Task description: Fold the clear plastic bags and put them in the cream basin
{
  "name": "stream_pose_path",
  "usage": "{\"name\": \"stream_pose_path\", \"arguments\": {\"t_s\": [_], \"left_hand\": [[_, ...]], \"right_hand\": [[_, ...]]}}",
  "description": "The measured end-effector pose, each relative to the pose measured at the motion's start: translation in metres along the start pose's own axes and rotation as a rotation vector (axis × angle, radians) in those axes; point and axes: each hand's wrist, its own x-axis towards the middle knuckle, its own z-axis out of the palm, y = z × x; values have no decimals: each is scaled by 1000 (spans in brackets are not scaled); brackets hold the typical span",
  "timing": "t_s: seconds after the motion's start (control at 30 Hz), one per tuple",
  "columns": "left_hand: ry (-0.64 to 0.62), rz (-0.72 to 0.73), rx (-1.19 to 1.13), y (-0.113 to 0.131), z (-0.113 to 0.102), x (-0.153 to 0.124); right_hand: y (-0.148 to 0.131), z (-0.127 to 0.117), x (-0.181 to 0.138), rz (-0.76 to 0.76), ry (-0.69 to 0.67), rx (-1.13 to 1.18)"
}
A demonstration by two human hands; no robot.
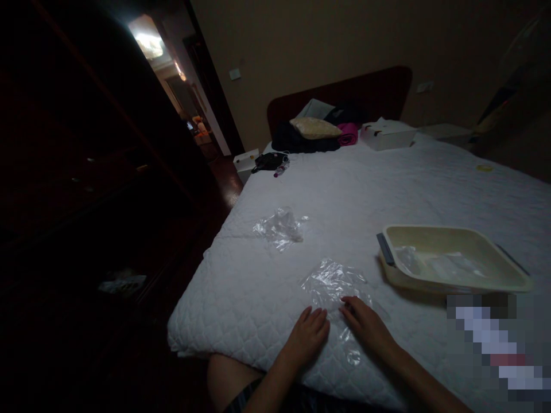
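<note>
A crumpled clear plastic bag (pixel 333 281) lies spread on the white quilted bedding in front of me. My left hand (pixel 307 334) rests palm down at the near left edge of this bag, its fingers stretched out and holding nothing. Over the bag's near right part is my right hand (pixel 364 324), fingers bent toward the thumb and closed on the plastic. Some of the clear film shows below that hand. Farther off to the left lies a second crumpled clear plastic bag (pixel 282 226), apart from both hands.
At the right stands a cream plastic bin (pixel 456 284) with grey handles and clear plastic inside. White quilted bedding (pixel 232 292) covers the bed. Toward the headboard are a patterned pillow (pixel 316 128), a white box (pixel 390 136) and a small bottle (pixel 282 167). A yellow tape roll (pixel 484 168) lies far right.
</note>
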Motion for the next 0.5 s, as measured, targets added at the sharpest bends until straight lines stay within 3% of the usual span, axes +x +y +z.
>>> {"name": "stream_pose_path", "arguments": {"t_s": [0.23,0.5], "left_hand": [[-43,52,263,5,2,0],[94,4,421,12,17,3]], "right_hand": [[19,-7,-36,-623,88,-409],[26,-2,-41,-793,36,-579]]}}
